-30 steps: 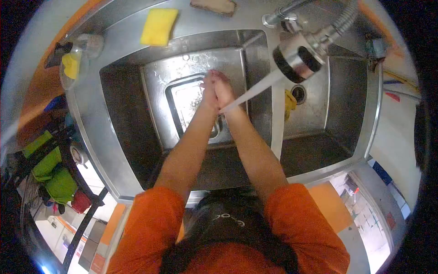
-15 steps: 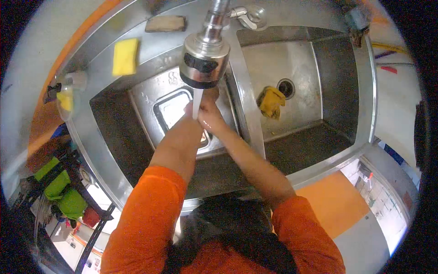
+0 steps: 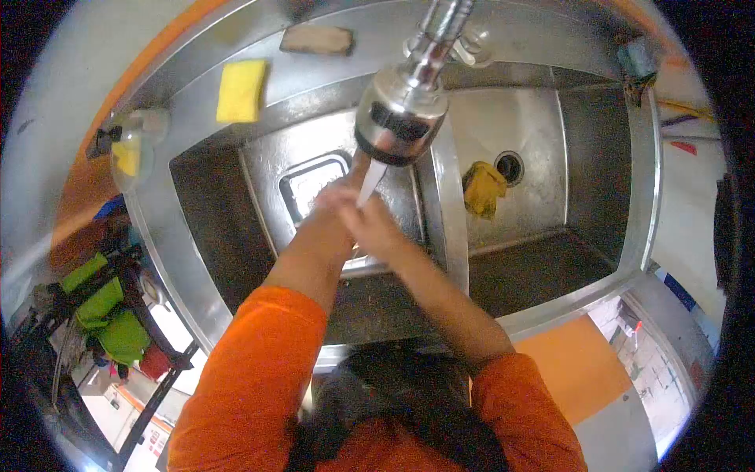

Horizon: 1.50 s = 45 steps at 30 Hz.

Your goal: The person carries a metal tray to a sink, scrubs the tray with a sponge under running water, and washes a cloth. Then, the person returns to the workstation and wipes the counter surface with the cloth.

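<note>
Water [image 3: 370,187] runs from the metal faucet head [image 3: 403,114] onto my hands over the left basin. My left hand [image 3: 361,167] reaches forward beneath the faucet; its fingers are mostly hidden behind the faucet head. Across my left wrist lies my right hand [image 3: 370,220], its fingers wrapped round it and slightly blurred. Under my hands, a shiny rectangular tray-like piece with a dark rim [image 3: 287,189] lies on the bottom of the left basin [image 3: 255,145].
In the right basin [image 3: 535,118] a yellow cloth [image 3: 485,190] lies beside the drain [image 3: 510,167]. A yellow sponge [image 3: 241,91] and a brownish block [image 3: 317,40] rest on the back ledge. A clear bottle with yellow contents [image 3: 127,157] stands at the left edge.
The camera view has shifted, so the sink and faucet appear farther right. My right hand has moved over the top of my left wrist, its fingers now reaching across it. Water still runs.
</note>
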Each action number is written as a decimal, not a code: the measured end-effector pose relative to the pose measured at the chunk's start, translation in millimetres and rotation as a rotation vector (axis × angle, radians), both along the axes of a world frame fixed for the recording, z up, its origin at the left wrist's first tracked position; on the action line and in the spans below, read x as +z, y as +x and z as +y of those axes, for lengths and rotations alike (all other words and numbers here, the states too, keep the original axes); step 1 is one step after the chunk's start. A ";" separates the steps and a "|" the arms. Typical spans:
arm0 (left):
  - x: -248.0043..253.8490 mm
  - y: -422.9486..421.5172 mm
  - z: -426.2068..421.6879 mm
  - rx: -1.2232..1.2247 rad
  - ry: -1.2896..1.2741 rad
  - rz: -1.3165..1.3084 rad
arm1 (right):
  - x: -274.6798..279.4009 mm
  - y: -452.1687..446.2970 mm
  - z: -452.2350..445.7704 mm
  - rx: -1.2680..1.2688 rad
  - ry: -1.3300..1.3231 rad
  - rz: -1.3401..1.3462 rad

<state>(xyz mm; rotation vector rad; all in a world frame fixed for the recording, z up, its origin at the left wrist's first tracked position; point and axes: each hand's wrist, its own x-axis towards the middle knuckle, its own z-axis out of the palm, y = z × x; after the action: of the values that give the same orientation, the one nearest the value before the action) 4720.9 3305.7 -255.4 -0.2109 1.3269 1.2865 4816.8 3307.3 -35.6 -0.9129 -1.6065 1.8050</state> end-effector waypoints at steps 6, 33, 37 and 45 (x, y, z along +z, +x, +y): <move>-0.8 6.5 -8.2 0.006 0.015 -0.030 | 45.3 -7.3 -10.0 0.001 -0.022 -0.031; 3.2 16.9 44.5 0.586 -0.119 -0.286 | 61.5 16.4 -21.5 -0.088 0.032 -0.326; 19.1 17.2 57.0 0.559 -0.167 -0.302 | 106.9 20.4 -24.9 0.045 -0.025 -0.327; -31.1 18.6 69.6 0.579 -0.074 -0.381 | 88.0 27.5 -16.9 -0.038 0.131 -0.355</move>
<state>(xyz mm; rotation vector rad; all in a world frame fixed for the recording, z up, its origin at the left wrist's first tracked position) 4739.4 3375.3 -286.5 -0.8983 1.0130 1.5736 4844.3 3290.4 52.4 -1.2445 -1.8814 1.5531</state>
